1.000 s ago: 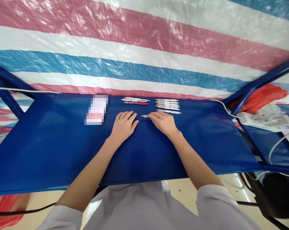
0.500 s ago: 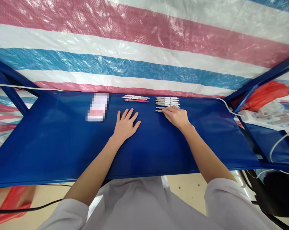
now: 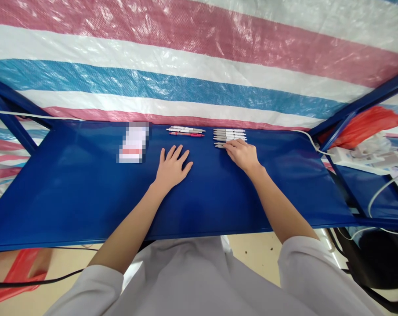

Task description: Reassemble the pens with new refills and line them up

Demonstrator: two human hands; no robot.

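Observation:
My left hand (image 3: 171, 169) lies flat on the blue table (image 3: 87, 197), fingers spread, holding nothing. Beyond its fingertips rest a red pen (image 3: 187, 134) and a few white-and-grey pens (image 3: 186, 130). To the right, several white-and-grey pens (image 3: 229, 134) lie side by side in a neat stack of rows. My right hand (image 3: 243, 154) is at the near side of this row, its fingers closed on a pen (image 3: 219, 145) whose tip points left. The rest of that pen is hidden under the fingers.
A blurred-out rectangular item (image 3: 133, 142) lies at the back left. Striped plastic sheeting (image 3: 186, 66) hangs behind the table. At the right, beyond a blue frame post, are a red plastic bag (image 3: 367, 125), white boxes (image 3: 360, 160) and a white cable (image 3: 312, 142).
The pen in my right hand has come closer against the row of pens. My left hand stays in place; the whole view has shifted slightly.

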